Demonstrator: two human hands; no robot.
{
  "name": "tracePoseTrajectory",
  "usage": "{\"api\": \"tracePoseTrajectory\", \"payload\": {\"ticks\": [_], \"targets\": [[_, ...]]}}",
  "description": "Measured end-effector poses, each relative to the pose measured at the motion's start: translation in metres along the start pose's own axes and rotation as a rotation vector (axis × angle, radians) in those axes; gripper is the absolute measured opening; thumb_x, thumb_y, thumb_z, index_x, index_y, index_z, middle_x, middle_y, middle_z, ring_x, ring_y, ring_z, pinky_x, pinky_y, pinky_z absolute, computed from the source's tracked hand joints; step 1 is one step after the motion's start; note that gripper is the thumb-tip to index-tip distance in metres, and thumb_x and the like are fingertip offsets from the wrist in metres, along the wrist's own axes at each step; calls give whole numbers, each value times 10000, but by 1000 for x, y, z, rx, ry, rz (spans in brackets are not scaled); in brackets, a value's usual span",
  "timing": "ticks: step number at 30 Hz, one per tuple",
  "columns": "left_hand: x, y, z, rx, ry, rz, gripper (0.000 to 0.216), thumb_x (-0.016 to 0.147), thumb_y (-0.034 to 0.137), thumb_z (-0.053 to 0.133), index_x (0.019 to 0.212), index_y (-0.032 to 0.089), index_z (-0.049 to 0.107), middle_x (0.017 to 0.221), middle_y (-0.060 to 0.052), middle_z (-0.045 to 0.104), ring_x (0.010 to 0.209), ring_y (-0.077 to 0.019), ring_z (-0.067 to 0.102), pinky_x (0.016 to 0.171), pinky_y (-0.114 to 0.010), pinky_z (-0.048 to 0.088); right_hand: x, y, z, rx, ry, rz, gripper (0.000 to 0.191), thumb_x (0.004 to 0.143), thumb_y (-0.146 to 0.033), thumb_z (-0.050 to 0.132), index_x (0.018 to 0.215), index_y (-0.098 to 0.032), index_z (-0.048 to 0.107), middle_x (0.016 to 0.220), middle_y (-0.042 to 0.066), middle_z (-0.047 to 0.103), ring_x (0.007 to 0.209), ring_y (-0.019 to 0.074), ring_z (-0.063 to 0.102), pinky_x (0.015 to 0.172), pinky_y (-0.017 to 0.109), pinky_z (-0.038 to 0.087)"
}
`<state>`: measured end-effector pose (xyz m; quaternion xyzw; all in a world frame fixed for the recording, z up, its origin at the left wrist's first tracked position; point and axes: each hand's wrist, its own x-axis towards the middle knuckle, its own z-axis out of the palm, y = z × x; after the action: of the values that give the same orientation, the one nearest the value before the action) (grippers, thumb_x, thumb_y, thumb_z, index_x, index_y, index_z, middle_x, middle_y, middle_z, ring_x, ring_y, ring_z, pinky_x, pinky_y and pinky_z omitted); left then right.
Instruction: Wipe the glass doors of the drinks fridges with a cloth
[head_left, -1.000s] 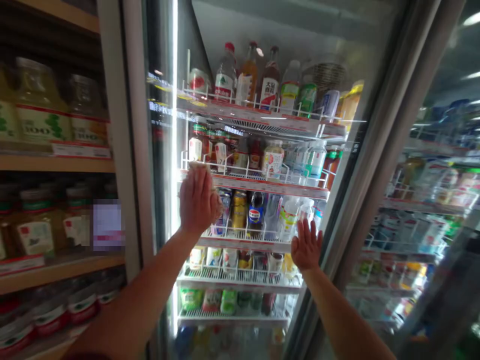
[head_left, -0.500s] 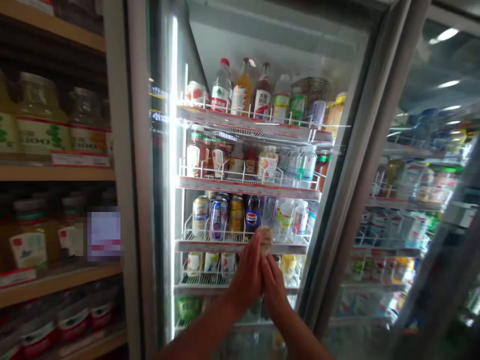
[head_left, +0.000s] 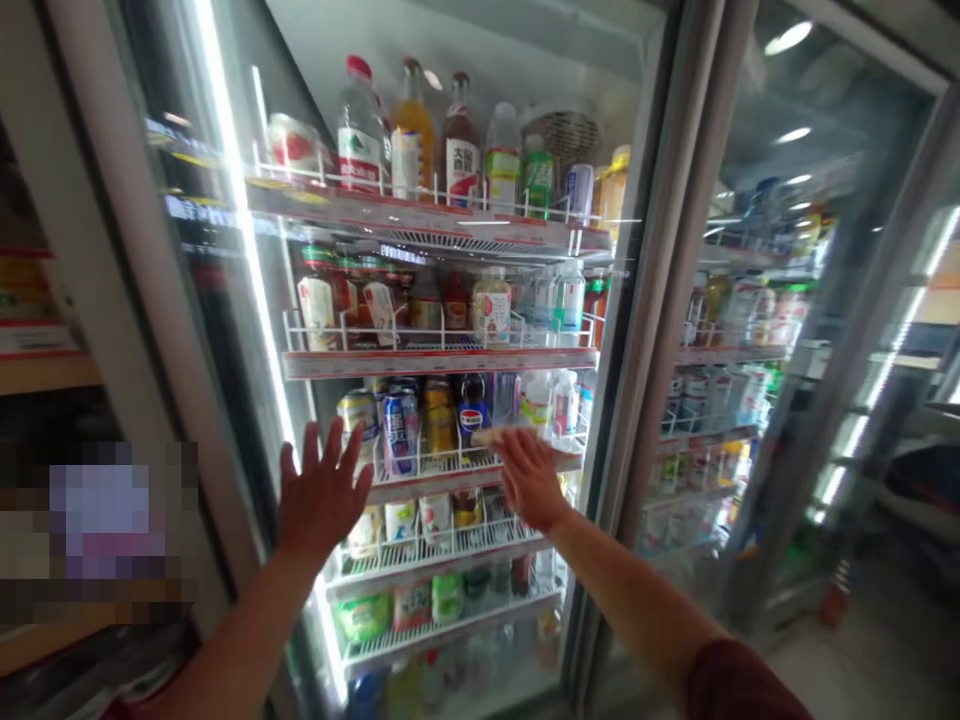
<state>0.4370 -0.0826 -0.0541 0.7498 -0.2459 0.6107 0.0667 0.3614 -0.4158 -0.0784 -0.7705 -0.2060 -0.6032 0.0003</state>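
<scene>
My left hand (head_left: 322,490) is raised in front of the glass door of a lit drinks fridge, its fingers spread and holding nothing. My right hand (head_left: 531,480) is held out to the right at the height of the can shelf, palm towards the glass. Under its fingers is a pale beige cloth-like piece (head_left: 489,437), one end poking out on the left; blur hides its exact kind. Whether either hand touches the glass, I cannot tell. Behind the hands stand a dark cola bottle (head_left: 472,405) and a blue can (head_left: 400,435).
Wire-fronted shelves (head_left: 442,363) inside hold several bottles, cans and tubs. Upright metal door frames (head_left: 667,300) stand to the right, with a second drinks fridge (head_left: 735,330) beyond. Wooden shelving (head_left: 45,375) is at the left edge, partly covered by a blurred patch.
My hands, pressed together around the beige piece before, have come apart: the left moved left and opened, the right kept the piece. The view has swung right and closer to the fridge.
</scene>
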Motion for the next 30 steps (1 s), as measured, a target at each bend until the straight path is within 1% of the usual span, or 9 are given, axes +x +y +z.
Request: {"api": "tracePoseTrajectory", "payload": {"ticks": [4, 9, 11, 15, 17, 19, 22, 24, 30], "targets": [[-4, -3, 14, 38, 86, 40, 773, 950, 296, 569, 1615, 234, 179, 1632, -142, 279, 1557, -337, 114, 1250, -614, 116, 16, 10, 6, -59, -99, -184, 450, 997, -194, 441, 1417, -296, 563, 1457, -44, 597, 1422, 160, 473, 1224, 387, 371], [-5, -2, 16, 75, 105, 56, 776, 947, 312, 568, 1615, 230, 181, 1636, -124, 274, 1563, -306, 109, 1263, -586, 109, 108, 47, 3, -112, 80, 66, 555, 1023, -193, 378, 1576, -182, 331, 1617, 84, 392, 1569, 246, 168, 1264, 527, 245], [-6, -4, 16, 63, 83, 30, 787, 948, 328, 563, 1618, 265, 156, 1640, -102, 269, 1564, -305, 107, 1254, -612, 131, 100, 36, 7, -99, 91, 98, 546, 1030, -228, 374, 1572, -170, 339, 1614, 94, 396, 1572, 242, 156, 1261, 505, 261], [-8, -4, 19, 26, 48, -7, 789, 955, 345, 553, 1620, 300, 130, 1638, -98, 294, 1556, -342, 137, 1231, -654, 146, 41, -10, 14, -16, -29, -132, 455, 1021, -259, 410, 1464, -226, 508, 1444, 38, 610, 1487, 181, 376, 1234, 397, 335], [-9, -3, 19, 16, 43, -7, 781, 958, 346, 553, 1619, 301, 139, 1632, -106, 316, 1548, -360, 168, 1222, -663, 151, 47, -15, 11, 5, -70, -169, 412, 1021, -250, 414, 1404, -249, 565, 1404, 10, 642, 1438, 163, 446, 1224, 372, 349], [-8, -2, 18, 13, 42, -11, 771, 962, 349, 549, 1618, 305, 146, 1630, -106, 325, 1543, -371, 185, 1214, -666, 163, 90, -1, 6, -4, -57, -100, 428, 1034, -236, 386, 1437, -209, 529, 1499, 37, 557, 1483, 189, 379, 1239, 413, 316], [-8, -3, 17, 4, 31, -21, 766, 967, 357, 539, 1617, 319, 137, 1637, -92, 318, 1540, -375, 196, 1215, -656, 168, 174, 26, 2, -23, 31, 64, 545, 1035, -135, 253, 1578, -93, 275, 1665, 128, 274, 1575, 248, 117, 1260, 515, 225], [-8, -4, 16, -5, 36, -16, 752, 972, 360, 532, 1616, 325, 146, 1636, -81, 324, 1537, -368, 212, 1224, -639, 165, 195, 29, 4, -28, 73, 120, 571, 1021, -86, 234, 1590, -128, 255, 1680, 98, 242, 1579, 236, 78, 1261, 509, 212], [-11, -3, 17, -56, 46, -10, 702, 987, 352, 532, 1606, 294, 205, 1631, -89, 338, 1546, -352, 189, 1233, -635, 142, 87, -17, 19, 12, -40, -198, 492, 994, -101, 314, 1346, -243, 627, 1423, -12, 629, 1469, 140, 394, 1230, 365, 315]]}}
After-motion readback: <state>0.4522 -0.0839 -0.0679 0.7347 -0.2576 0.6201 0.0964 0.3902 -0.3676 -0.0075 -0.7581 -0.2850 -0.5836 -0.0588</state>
